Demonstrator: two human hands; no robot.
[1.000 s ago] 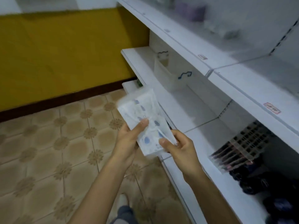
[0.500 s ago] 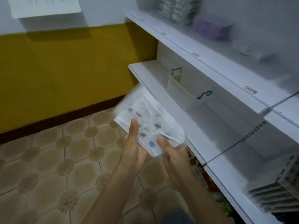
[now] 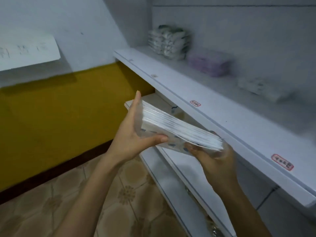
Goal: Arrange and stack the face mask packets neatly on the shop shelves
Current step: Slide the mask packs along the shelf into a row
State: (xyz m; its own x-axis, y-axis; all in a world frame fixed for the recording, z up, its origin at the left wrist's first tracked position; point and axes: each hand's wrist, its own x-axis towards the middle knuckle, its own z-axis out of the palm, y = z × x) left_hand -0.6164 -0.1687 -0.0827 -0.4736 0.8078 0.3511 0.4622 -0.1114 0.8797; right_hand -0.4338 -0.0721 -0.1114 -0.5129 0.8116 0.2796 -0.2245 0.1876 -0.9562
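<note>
1. Head view, the room: a white shop shelf (image 3: pixel 222 113) runs from upper left to lower right, with red-bordered price labels (image 3: pixel 282 161) stuck along its front edge. Lower shelves (image 3: pixel 177 183) show beneath it.
2. On the upper shelf a stack of mask packets (image 3: pixel 168 42) stands at the far end. Just beside it lies a purple packet (image 3: pixel 207 64), and further along a blurred pale packet (image 3: pixel 256 86).
3. The wall (image 3: pixel 51 103) to the left is yellow below and white above, with a dark skirting along its foot. A paper notice (image 3: pixel 25 52) hangs on the white part; its writing is too blurred to read.
4. The floor (image 3: pixel 51 207) is tiled in beige with flower patterns.
5. Head view, the hands: the face mask packet (image 3: pixel 179 129), a clear wrap around a thick bundle of white masks with blue marks on its underside, is held edge-up between both hands, in front of the upper shelf's edge and below its level.
6. The left hand (image 3: pixel 135 134) grasps the packet's left end, its fingers straight up along the side and its thumb pressed beneath.
7. The right hand (image 3: pixel 213 159) grips the right end from below, with fingers curled round the corner.
</note>
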